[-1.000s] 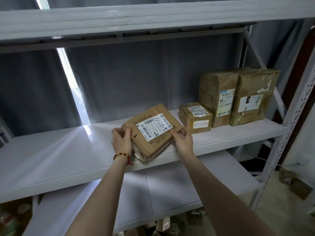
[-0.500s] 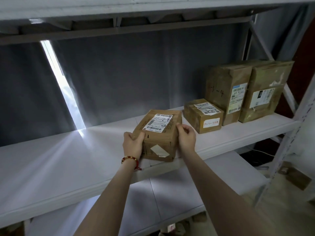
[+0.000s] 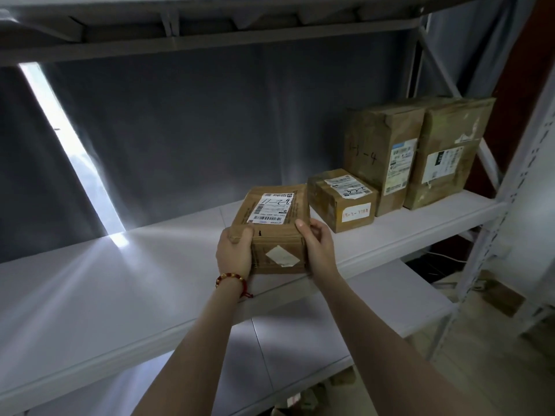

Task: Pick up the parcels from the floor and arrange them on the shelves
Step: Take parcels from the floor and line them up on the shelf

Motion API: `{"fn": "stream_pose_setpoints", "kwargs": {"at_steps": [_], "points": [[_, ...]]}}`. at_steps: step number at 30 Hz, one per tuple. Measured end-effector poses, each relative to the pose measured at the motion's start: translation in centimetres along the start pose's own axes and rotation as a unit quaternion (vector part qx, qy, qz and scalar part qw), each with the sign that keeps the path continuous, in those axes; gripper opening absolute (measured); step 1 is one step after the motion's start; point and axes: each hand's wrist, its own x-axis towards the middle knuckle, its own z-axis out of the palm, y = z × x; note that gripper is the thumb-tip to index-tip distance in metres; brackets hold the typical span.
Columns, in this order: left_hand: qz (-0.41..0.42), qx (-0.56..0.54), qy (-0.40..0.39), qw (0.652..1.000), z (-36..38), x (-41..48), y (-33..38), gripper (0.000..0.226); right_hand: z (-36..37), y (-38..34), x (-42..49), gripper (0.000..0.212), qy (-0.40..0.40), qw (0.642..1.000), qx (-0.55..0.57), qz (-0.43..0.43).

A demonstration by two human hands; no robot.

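- Parcel (image 3: pixel 271 223) now squared on shelf (image 3: pixel 120 280), closer to small box (image 3: pixel 341 199) — just left of it.
- Left hand (image 3: pixel 234 253), right hand (image 3: pixel 318 247) grip its sides, fingers curled.

Matt brown cardboard parcel (image 3: pixel 271 219) with a white paper label (image 3: pixel 271 207); smooth, faintly glossy white shelf (image 3: pixel 120 289); grey cloth curtain (image 3: pixel 192 121) behind

Both bare forearms reach forward and up, side by side. The left hand (image 3: pixel 235 253) grips the near left corner of a brown cardboard parcel (image 3: pixel 277 235). The right hand (image 3: pixel 318 247) clasps its near right side, thumb over the top edge.
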Motion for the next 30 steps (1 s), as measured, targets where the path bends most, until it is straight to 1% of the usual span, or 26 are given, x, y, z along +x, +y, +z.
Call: {"fn": "stream_pose_setpoints", "kwargs": {"at_steps": [4, 8, 12, 16, 20, 25, 27, 30], "points": [[-0.006, 0.015, 0.025, 1.0, 1.7, 0.0, 0.6, 0.041, -0.3, -0.6, 0.7, 0.056, -0.002, 1.0, -0.008, -0.013], [-0.028, 0.024, 0.027, 0.999, 4.3, -0.6, 1.5, 0.035, -1.5, -1.4, 1.6, 0.055, 0.012, 0.999, -0.037, -0.015], [-0.025, 0.017, 0.043, 0.999, 6.0, -0.8, 1.9, 0.032, -2.6, -1.7, 3.1, 0.046, 0.017, 0.996, -0.079, -0.042], [-0.019, 0.03, 0.05, 0.998, 7.0, -0.8, 2.1, 0.03, -3.1, -1.1, 4.1, 0.045, 0.016, 0.991, -0.11, -0.069], [-0.015, 0.021, 0.065, 0.998, 7.8, -0.7, 2.2, 0.032, -3.1, -0.7, 4.4, 0.047, 0.072, 0.985, -0.128, -0.096], [-0.007, 0.034, 0.069, 0.997, 8.5, -0.4, 2.1, 0.027, -3.1, -0.2, 4.3, 0.036, 0.161, 0.973, -0.107, -0.128], [-0.005, 0.034, 0.072, 0.997, 8.7, -0.2, 2.0, 0.03, -3.1, 0.0, 4.3, 0.031, 0.196, 0.96, -0.128, -0.153], [-0.004, 0.039, 0.076, 0.996, 9.0, 0.0, 1.8, 0.036, -3.1, 0.2, 4.4, 0.028, 0.22, 0.947, -0.141, -0.185]]}}
